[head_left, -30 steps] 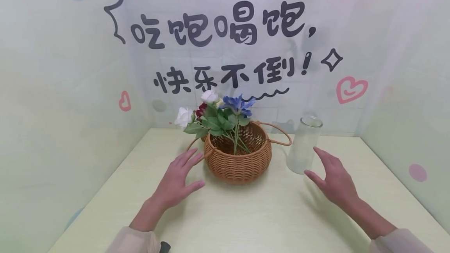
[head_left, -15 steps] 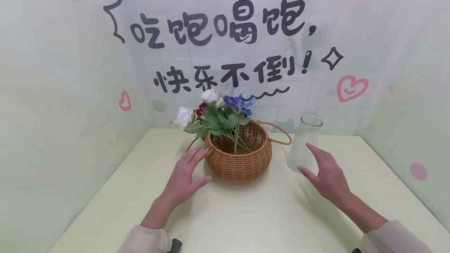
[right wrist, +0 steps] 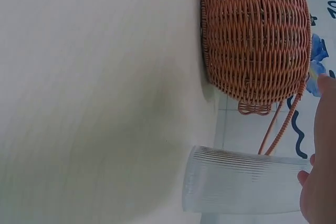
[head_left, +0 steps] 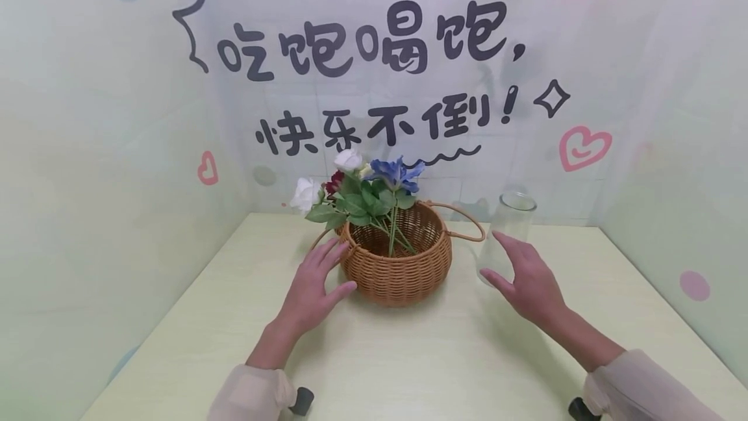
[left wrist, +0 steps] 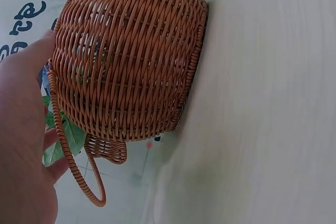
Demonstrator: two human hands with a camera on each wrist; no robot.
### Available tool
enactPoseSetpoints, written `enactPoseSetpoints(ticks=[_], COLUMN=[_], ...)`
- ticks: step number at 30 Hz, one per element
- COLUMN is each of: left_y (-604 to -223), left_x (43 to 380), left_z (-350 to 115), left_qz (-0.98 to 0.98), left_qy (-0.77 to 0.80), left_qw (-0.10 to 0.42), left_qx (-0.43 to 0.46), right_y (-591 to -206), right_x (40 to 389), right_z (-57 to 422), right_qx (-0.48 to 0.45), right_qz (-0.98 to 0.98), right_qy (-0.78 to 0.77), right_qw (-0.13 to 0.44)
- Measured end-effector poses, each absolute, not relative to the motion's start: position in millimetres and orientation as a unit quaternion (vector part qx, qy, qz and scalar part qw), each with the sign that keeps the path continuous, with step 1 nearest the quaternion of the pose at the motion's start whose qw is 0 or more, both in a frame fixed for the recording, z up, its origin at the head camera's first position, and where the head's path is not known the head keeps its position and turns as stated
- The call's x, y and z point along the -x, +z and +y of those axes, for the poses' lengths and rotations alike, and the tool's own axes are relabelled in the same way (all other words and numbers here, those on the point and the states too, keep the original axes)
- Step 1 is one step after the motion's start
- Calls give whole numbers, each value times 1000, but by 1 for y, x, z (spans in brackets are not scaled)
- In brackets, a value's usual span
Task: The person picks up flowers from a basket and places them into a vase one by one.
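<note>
Fingers [head_left: 511, 246] wide, our right hand [head_left: 534, 284] partly hides a clear vase [head_left: 514, 218], our left hand [head_left: 310, 296] a round wicker basket [head_left: 398, 281].

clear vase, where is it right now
In the head view, the clear vase stands upright on the right side of the table, to the right of the wicker basket and partly behind the right hand.

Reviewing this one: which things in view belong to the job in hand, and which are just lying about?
Likely part of the job:
Wicker basket, with the left hand close by its side
Flowers, stems in the basket
Glass vase, perhaps; the right hand is partly in front of it

Likely just surroundings:
Table
Printed backdrop
</note>
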State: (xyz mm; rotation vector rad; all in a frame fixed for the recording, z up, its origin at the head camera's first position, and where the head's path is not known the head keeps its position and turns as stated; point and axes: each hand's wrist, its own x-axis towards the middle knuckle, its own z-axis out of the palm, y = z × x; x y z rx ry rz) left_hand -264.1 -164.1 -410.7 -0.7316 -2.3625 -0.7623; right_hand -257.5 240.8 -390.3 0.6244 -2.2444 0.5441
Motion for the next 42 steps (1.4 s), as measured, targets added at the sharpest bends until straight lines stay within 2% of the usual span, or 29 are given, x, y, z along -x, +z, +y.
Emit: enactPoseSetpoints(ticks=[27, 37, 42], left_y=[-410, -412, -415], left_x=[278, 283, 286], left_z=[-144, -138, -134], left_qz=[-868, -853, -840], left_qy=[-341, -373, -384], left_qw=[267, 284, 309], left_qx=[242, 227, 228], right_y=[-378, -374, -370], right_x=[285, 295, 297], right_z=[199, 184, 178], right_qx=[-251, -254, -252], right_qz=[-874, -869, -868], right_qy=[227, 236, 248], right_qw=[349, 354, 349])
